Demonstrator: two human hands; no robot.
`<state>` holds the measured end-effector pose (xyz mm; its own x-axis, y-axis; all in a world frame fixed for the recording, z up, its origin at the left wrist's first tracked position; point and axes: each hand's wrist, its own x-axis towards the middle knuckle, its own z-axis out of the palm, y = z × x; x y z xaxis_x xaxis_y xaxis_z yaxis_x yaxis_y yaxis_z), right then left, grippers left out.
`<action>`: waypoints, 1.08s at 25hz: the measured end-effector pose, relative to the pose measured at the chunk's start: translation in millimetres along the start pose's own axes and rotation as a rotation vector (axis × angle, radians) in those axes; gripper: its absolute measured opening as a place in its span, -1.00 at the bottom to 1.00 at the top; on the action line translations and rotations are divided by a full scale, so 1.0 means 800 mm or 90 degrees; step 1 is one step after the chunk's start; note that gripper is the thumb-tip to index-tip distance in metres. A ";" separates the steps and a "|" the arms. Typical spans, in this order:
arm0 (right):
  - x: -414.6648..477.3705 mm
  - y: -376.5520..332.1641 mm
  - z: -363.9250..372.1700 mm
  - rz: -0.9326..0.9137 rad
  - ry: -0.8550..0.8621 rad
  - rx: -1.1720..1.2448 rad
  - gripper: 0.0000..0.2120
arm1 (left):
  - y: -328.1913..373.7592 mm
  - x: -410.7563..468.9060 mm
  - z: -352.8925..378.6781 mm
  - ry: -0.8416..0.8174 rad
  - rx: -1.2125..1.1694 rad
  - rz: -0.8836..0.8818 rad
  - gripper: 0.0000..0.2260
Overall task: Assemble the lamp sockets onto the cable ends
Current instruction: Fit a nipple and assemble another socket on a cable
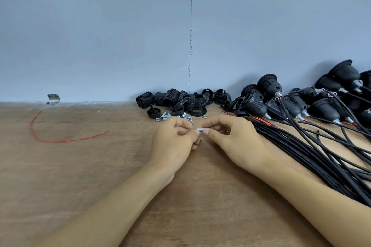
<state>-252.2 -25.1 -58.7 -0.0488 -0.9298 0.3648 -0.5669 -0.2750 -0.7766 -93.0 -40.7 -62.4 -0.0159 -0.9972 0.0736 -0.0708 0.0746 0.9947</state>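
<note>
Right at the fingertips [206,131] is a short silver metal tube [200,129], pinched at both ends. The left hand [172,142] takes its left end between thumb and forefinger, with the other fingers curled in toward the palm. The right hand [236,140] nips the right end the same way, its remaining fingers loosely bent behind. The tube lies level between the two hands, over the wooden table [80,166]. Something small and dark shows under the left thumb, but I cannot tell what it is.

Just beyond the knuckles there's a scatter of loose nuts and tubes [170,116] on the wood. Behind that, against the far wall [120,36], sits a heap of black socket parts [180,99] — shells, rings and caps tumbled together.

Off to the right, the finished sockets [259,104] are piled against the wall, each with a silver neck and a black cable coming out. Those cables [313,154] sweep near and right in a thick bundle, running beside and under the right forearm, with a few red wire ends showing among them.

Far left, well apart from all of it, a single red wire [60,141] curves across the table — and a small metal bracket [53,97] sits where table meets wall.
</note>
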 end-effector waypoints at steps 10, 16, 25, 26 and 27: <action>0.003 0.005 -0.003 0.028 0.004 -0.061 -0.94 | -0.008 0.004 -0.009 -0.079 0.483 0.253 -0.93; 0.007 0.007 -0.008 0.053 -0.036 0.035 -0.94 | -0.014 0.005 -0.009 -0.037 0.352 0.251 -0.91; 0.005 0.002 -0.014 0.023 -0.092 0.148 -0.92 | -0.008 0.001 -0.008 -0.024 0.201 0.217 -0.70; 0.004 0.002 -0.014 0.016 -0.087 0.143 -0.91 | -0.006 0.000 -0.008 -0.036 0.177 0.203 -0.66; 0.004 0.002 -0.015 0.008 -0.078 0.133 -0.90 | -0.004 -0.001 -0.007 -0.046 0.150 0.188 -0.63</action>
<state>-263.0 -25.7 -52.6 0.0525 -0.9528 0.2991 -0.3841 -0.2957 -0.8747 -86.8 -40.0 -65.0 -0.1398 -0.9295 0.3412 -0.2804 0.3676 0.8867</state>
